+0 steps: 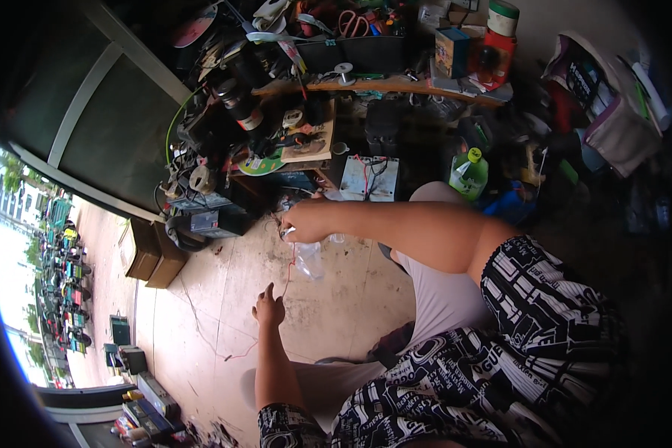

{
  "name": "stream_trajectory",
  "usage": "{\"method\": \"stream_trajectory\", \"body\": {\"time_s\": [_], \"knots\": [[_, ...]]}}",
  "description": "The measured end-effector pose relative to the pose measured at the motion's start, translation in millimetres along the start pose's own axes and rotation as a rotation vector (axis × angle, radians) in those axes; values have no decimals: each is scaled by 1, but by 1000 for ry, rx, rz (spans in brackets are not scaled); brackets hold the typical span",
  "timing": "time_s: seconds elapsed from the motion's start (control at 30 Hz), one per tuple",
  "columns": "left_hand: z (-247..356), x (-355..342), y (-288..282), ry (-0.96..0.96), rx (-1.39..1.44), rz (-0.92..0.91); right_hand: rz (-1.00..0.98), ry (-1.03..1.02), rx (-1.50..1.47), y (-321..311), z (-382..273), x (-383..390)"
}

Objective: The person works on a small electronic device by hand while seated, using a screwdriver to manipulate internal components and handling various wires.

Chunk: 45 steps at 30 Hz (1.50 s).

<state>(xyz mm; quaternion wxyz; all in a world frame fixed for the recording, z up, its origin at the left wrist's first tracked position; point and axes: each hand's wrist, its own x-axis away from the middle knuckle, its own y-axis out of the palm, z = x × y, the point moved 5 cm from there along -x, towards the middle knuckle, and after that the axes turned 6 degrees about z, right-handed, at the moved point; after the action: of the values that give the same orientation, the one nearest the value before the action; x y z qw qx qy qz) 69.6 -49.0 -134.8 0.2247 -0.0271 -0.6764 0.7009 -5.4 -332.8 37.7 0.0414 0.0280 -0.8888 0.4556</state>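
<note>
My right hand [302, 222] reaches across from the right, its fingers curled together over something small and pale that I cannot make out. From beneath those fingers a thin red wire [290, 270] hangs toward my left hand [269, 307]. That left hand is held over the floor with its index finger stretched out and apart from the thumb; the wire runs close beside it, and nothing shows in its grasp. A crumpled clear plastic bag [310, 263] lies just below my right hand. More red wire [239, 354] trails along the floor at lower left.
A metal-cased box with wires [369, 179] stands beyond my right forearm. To its right is a green plastic bottle [468, 174]. Cardboard boxes [151, 254] sit at the left, near a doorway. A crowded wooden shelf [396, 86] spans the back.
</note>
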Motion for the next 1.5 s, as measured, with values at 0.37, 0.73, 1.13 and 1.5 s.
{"method": "stream_trajectory", "body": {"time_s": [0.37, 0.73, 1.13, 1.5], "knots": [[94, 77, -125, 431, 83, 155, 193, -198, -45, 4, -24, 26], [184, 43, -170, 599, -214, 51, 305, -212, -194, -15, -56, 121], [191, -138, -110, 765, 386, 213, 575, -180, -539, -50, -31, 75], [311, -266, -105, 947, 176, 570, 274, -41, -314, -10, 14, 99]]}}
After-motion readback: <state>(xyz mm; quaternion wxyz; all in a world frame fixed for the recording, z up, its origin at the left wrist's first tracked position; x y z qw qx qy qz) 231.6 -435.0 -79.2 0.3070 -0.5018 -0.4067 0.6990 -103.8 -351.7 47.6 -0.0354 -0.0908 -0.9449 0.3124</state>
